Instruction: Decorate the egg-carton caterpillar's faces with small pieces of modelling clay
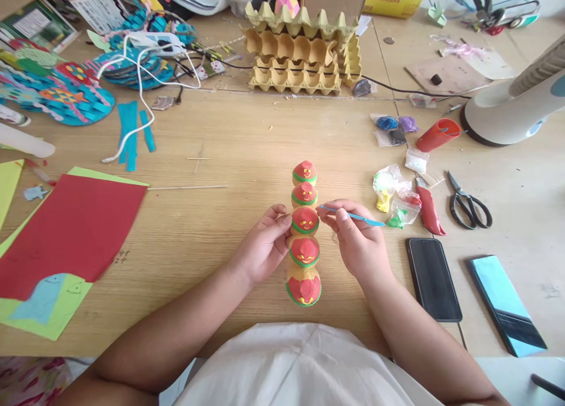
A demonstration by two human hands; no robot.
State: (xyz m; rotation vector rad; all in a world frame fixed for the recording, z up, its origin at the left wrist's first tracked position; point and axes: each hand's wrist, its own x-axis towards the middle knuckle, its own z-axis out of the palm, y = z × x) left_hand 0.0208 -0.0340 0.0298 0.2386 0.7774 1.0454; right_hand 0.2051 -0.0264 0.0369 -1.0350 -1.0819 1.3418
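A strip of egg carton cups [304, 270] stands in front of me, its several domes covered in red clay with green rims and yellow smiling faces. My left hand [268, 241] pinches the strip's left edge near the middle dome, thumb and fingers closed on it. On the other side, my right hand [356, 235] is closed around a thin blue clay modelling tool [353, 216]. The tool's tip points left, close to the middle dome; whether it touches cannot be made out. Right fingertips are beside the strip's right edge.
Small bags of coloured clay [395, 194], a red-handled cutter [428, 209], black scissors [468, 203] and two phones [433, 279] lie to the right. Red paper [83, 223] lies left. Egg cartons [295, 76] are stacked behind; a white-based device [498, 115] stands far right.
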